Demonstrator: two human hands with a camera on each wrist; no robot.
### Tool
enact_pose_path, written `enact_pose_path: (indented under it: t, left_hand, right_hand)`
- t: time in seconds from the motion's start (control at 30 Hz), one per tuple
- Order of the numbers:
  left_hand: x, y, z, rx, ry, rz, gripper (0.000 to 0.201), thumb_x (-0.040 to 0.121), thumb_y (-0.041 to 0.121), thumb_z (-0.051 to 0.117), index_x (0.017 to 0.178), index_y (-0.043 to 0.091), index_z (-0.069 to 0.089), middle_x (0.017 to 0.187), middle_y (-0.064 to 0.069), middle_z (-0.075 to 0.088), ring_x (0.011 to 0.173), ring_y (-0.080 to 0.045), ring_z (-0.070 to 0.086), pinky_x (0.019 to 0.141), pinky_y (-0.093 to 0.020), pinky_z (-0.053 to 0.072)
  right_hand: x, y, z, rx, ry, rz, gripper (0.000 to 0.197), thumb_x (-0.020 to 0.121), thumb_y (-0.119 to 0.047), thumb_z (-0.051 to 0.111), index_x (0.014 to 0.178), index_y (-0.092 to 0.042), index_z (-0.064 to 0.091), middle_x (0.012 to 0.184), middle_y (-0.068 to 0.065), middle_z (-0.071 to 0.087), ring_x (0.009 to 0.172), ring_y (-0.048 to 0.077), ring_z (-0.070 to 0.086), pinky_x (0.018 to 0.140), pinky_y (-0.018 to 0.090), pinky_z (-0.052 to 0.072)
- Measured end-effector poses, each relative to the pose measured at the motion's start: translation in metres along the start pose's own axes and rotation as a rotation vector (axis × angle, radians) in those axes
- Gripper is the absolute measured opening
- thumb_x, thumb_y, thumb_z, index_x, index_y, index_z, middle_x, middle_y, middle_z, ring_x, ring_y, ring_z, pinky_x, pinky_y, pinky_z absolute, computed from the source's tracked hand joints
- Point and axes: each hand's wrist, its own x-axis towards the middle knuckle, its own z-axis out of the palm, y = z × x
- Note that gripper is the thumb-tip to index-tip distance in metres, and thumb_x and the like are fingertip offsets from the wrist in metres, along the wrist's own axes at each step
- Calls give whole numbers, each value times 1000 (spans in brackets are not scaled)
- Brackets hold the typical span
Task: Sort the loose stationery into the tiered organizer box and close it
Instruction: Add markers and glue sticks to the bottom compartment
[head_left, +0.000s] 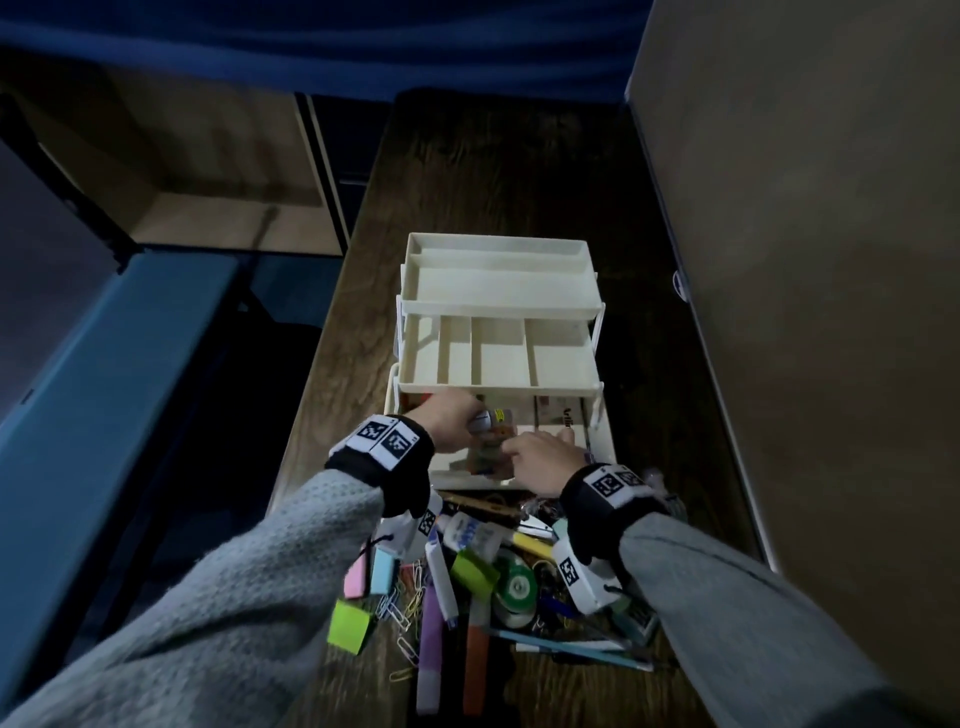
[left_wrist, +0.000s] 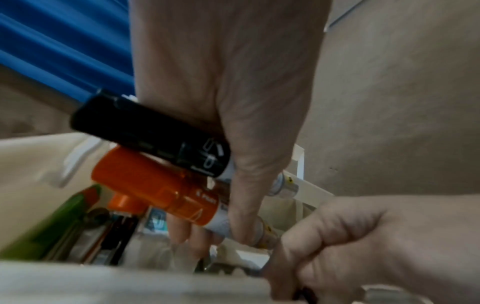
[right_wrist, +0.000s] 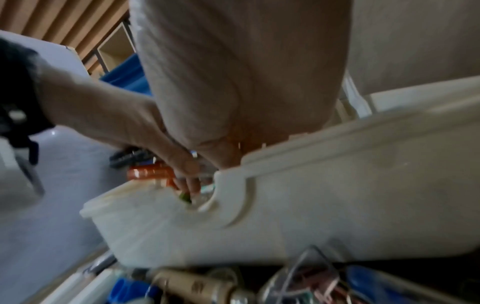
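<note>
The cream tiered box (head_left: 498, 291) stood open on the dark wooden table (head_left: 467, 171), its trays stepped back toward the far side. The left hand (head_left: 452, 423) gripped two markers, black-capped (left_wrist: 150, 133) and orange-capped (left_wrist: 155, 187), over the bottom tray. The right hand (head_left: 543, 460) reached into the same tray, fingers curled; their hold could not be told. Loose stationery (head_left: 467, 587) lay heaped nearer.

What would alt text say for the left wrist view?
A left hand grips two markers, one black-capped and one orange-capped, over the bottom tray of a cream organizer box. The right hand reaches in beside it.
</note>
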Motion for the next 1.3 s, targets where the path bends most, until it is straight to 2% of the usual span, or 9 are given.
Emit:
enact_pose_path:
  t: [0.13, 0.23, 0.37, 0.53, 0.73, 0.87, 1.0, 1.13, 1.3]
  left_hand:
    - [18, 4, 9, -10, -85, -18, 12, 91, 29, 57, 91, 17, 53, 96, -7, 59, 89, -24, 56, 72, -27, 38]
    - [27, 10, 15, 13, -148, -31, 12, 91, 24, 56, 100, 16, 56, 111, -10, 64, 87, -22, 57, 68, -26, 39]
    - [34, 16, 19, 51, -187, -33, 27, 92, 26, 56, 113, 11, 57, 117, -13, 63, 104, -30, 59, 77, -29, 40]
    - [34, 17, 19, 119, -221, -22, 26, 89, 20, 59, 112, 9, 60, 115, -13, 64, 105, -31, 59, 79, -30, 43]
    - [32, 16, 18, 182, -215, -27, 34, 86, 14, 63, 120, 12, 58, 121, -11, 62, 110, -29, 58, 84, -32, 46]
    - [31, 15, 15, 137, -224, -31, 34, 84, 26, 67, 114, 12, 61, 112, -10, 66, 102, -27, 62, 77, -28, 44]
    - [29, 13, 16, 83, -217, -50, 33, 86, 33, 64, 112, 12, 63, 108, -9, 68, 95, -25, 64, 79, -30, 48]
    - [24, 2, 14, -20, -190, -55, 41, 80, 38, 70, 109, 13, 59, 108, -7, 64, 89, -22, 57, 71, -28, 42]
    - [19, -4, 16, -136, -200, -79, 51, 76, 32, 76, 119, 17, 54, 117, -5, 61, 98, -21, 55, 82, -32, 47]
  right_hand:
    - [-2, 15, -11, 209, 213, 98, 39, 84, -5, 37, 76, -30, 66, 115, -2, 64, 118, 29, 43, 102, 41, 28]
    - [-2, 25, -22, 262, 363, 90, 36, 84, -3, 42, 62, -25, 59, 91, -6, 64, 105, 22, 55, 102, 40, 36]
    - [-1, 31, -27, 273, 347, 37, 37, 84, -2, 39, 64, -28, 58, 94, -4, 59, 100, 22, 57, 94, 37, 44]
    - [5, 33, -22, 262, 328, 33, 37, 84, -1, 39, 68, -27, 61, 95, -4, 53, 101, 22, 55, 94, 38, 43]
    - [10, 34, -18, 260, 246, -50, 31, 92, -5, 39, 106, -23, 60, 119, 1, 60, 111, 22, 55, 97, 38, 45]
    - [11, 32, -14, 136, 167, -83, 28, 93, -27, 54, 120, -27, 57, 119, 1, 59, 111, 23, 54, 95, 37, 40]
    - [10, 26, -12, 197, 231, -81, 20, 88, -36, 63, 105, -26, 62, 92, -7, 58, 100, 20, 55, 89, 35, 36]
    - [1, 35, -19, 444, 327, -101, 13, 85, -23, 69, 97, -19, 67, 86, -5, 61, 85, 16, 59, 80, 32, 48]
    - [-16, 49, -30, 598, 568, -134, 10, 78, -10, 72, 87, -10, 68, 78, -3, 62, 67, -1, 54, 60, 9, 41]
